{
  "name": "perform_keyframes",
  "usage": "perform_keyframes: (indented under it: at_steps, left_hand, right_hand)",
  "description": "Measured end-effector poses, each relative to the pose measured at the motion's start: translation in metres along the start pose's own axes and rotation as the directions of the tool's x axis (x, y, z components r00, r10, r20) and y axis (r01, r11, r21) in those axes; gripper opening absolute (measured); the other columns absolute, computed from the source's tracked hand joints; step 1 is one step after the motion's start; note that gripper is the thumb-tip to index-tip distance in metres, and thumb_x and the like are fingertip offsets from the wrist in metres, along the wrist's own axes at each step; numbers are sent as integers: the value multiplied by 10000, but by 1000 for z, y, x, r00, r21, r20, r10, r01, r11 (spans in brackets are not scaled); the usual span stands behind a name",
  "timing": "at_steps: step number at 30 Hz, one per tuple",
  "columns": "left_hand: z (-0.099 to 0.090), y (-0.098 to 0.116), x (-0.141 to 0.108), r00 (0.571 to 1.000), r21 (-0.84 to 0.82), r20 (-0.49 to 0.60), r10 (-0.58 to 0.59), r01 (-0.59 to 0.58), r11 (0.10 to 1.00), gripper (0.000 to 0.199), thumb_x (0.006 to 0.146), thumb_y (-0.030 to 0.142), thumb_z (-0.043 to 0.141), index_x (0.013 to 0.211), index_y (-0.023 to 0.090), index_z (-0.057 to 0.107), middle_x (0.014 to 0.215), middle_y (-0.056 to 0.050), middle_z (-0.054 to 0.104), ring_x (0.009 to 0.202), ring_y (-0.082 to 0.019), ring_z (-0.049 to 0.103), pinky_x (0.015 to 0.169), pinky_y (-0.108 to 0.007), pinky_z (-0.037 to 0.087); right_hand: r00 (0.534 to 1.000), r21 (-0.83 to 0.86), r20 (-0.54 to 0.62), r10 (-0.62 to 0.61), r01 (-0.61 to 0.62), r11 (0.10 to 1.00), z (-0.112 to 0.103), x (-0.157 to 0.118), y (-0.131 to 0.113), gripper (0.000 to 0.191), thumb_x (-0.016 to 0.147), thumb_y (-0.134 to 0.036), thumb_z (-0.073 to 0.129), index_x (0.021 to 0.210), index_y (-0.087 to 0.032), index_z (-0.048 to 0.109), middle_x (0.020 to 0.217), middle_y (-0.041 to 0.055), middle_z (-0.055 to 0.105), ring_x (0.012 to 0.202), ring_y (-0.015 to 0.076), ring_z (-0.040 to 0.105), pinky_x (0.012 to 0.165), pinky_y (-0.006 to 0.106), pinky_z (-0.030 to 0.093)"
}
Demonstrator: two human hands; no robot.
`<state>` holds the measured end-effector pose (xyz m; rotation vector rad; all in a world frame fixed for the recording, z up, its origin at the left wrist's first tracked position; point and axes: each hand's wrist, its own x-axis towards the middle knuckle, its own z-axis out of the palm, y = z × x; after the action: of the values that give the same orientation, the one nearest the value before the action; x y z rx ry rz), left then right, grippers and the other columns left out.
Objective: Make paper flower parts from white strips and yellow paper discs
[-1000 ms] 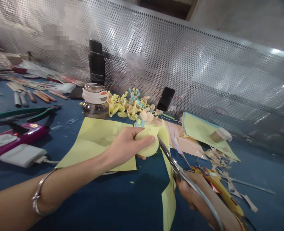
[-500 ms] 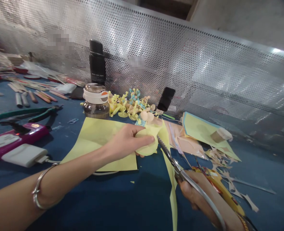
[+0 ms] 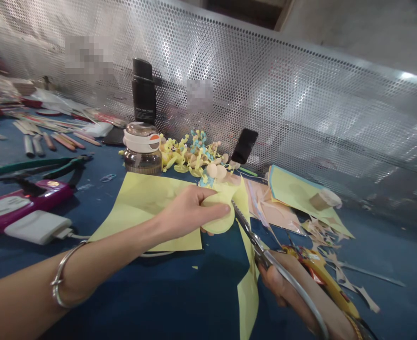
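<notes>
Near the middle, my left hand [image 3: 190, 210] pinches a yellow paper piece [image 3: 222, 224] with a rounded lower edge, thumb on top. My right hand [image 3: 282, 278] is closed around metal scissors [image 3: 253, 236], whose blades point up and left and touch the paper beside my left thumb. A long yellow paper strip [image 3: 247, 300] hangs down from the piece, left of my right hand. Under my left wrist lies a yellow sheet [image 3: 137, 198] on the blue table [image 3: 208, 307].
Behind are a lidded jar [image 3: 143, 151], a black bottle [image 3: 144, 92], a pile of yellow cutouts [image 3: 183, 158] and a phone [image 3: 244, 145]. Pliers [image 3: 42, 165] and a purple power strip [image 3: 49, 193] lie left. Stacked sheets [image 3: 296, 189] and paper scraps [image 3: 343, 274] lie right.
The paper piece in my left hand has turned slightly and its lower edge looks rounder. The hanging strip has swung left and shows broader. Both hands have hardly moved.
</notes>
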<state>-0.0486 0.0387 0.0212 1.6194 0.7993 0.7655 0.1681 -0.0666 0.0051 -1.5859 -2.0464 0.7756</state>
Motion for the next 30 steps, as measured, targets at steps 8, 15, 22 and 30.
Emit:
perform_keyframes:
  at_steps: [8, 15, 22, 30]
  left_hand:
    - [-1, 5, -2, 1000, 21, 2, -23, 23, 1000, 249, 784, 292, 603, 597, 141, 536, 506, 73, 337, 461, -56, 331, 413, -167, 328]
    - [-1, 4, -2, 1000, 37, -13, -10, 10, 999, 303, 818, 349, 578, 600, 148, 516, 520, 69, 334, 468, -57, 299, 404, -175, 241]
    - [-2, 0, -1, 998, 127, 7, 56, -56, 990, 387, 828, 363, 563, 547, 175, 375, 535, 72, 240, 487, -64, 229, 433, -223, 160]
    - [-7, -1, 2, 998, 182, 35, 42, -48, 982, 431, 811, 373, 575, 545, 197, 286, 530, 78, 201, 475, -69, 193, 430, -250, 124]
  right_hand:
    - [1000, 82, 6, 6, -6, 997, 1, 1, 2, 554, 851, -681, 371, 552, -214, 382, 448, -35, 381, 383, 95, 357, 368, 236, 226]
    - [997, 38, 19, 78, -79, 996, 1, 0, 2, 605, 821, -761, 290, 575, -216, 374, 449, -33, 388, 386, 97, 358, 372, 232, 241]
    - [1000, 9, 24, -2, 2, 1000, -2, -2, 2, 548, 866, -681, 312, 607, -214, 433, 478, -33, 415, 425, 106, 386, 403, 227, 280]
    - [998, 47, 34, -47, 45, 998, -3, 0, 1, 502, 900, -599, 351, 593, -206, 406, 481, -45, 394, 410, 92, 371, 400, 227, 238]
